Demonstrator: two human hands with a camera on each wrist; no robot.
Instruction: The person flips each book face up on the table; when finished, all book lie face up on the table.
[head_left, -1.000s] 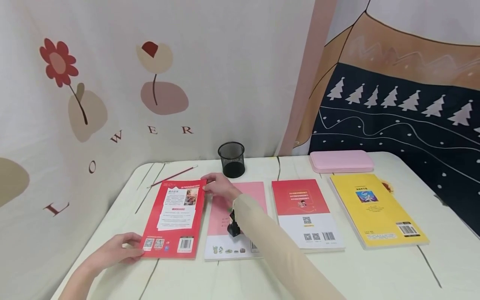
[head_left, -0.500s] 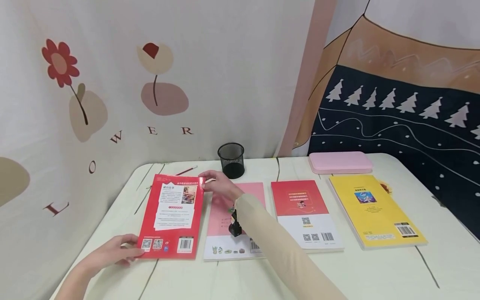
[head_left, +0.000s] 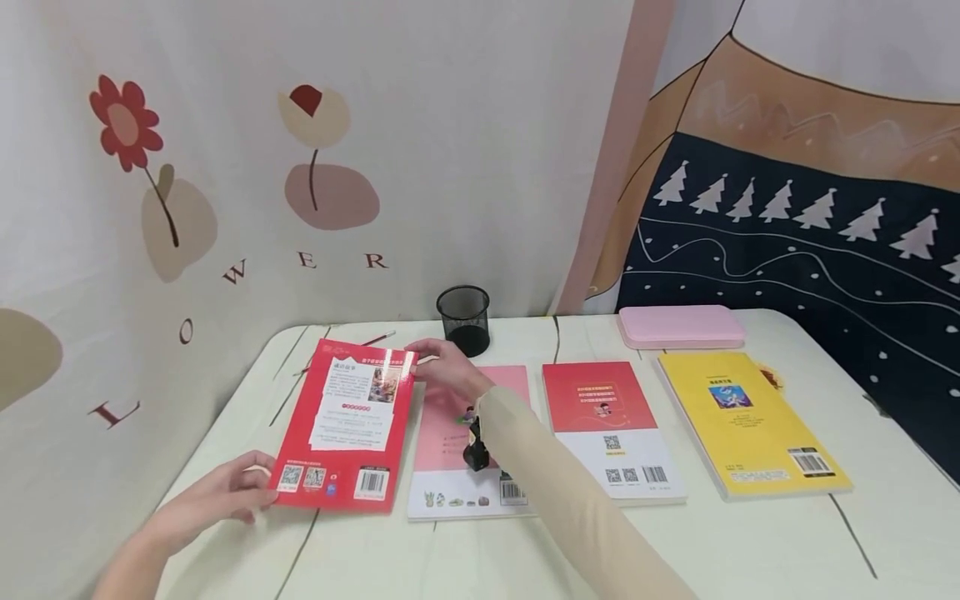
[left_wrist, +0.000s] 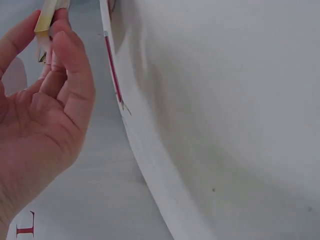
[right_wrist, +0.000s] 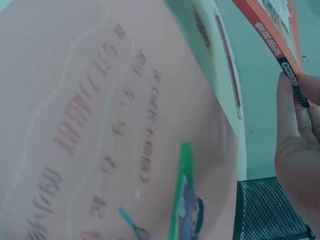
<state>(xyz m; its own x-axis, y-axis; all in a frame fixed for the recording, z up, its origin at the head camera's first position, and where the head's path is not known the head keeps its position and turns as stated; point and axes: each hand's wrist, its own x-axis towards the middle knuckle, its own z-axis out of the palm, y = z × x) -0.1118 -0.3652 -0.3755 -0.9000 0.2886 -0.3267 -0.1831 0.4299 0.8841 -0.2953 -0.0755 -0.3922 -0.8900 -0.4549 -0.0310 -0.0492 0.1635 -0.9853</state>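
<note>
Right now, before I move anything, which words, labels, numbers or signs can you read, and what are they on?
"L", "O", "W", "E", "R": separate letters on the cloth backdrop.
Held red book: cover and spine print too small or blurred.
Pink book, red-and-white book and yellow book: print too small or blurred; barcode numbers unreadable too.

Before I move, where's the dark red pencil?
In the head view, the dark red pencil lies at the back left of the table, partly hidden by the plain red-bordered book, and left of the black mesh pen cup.
</note>
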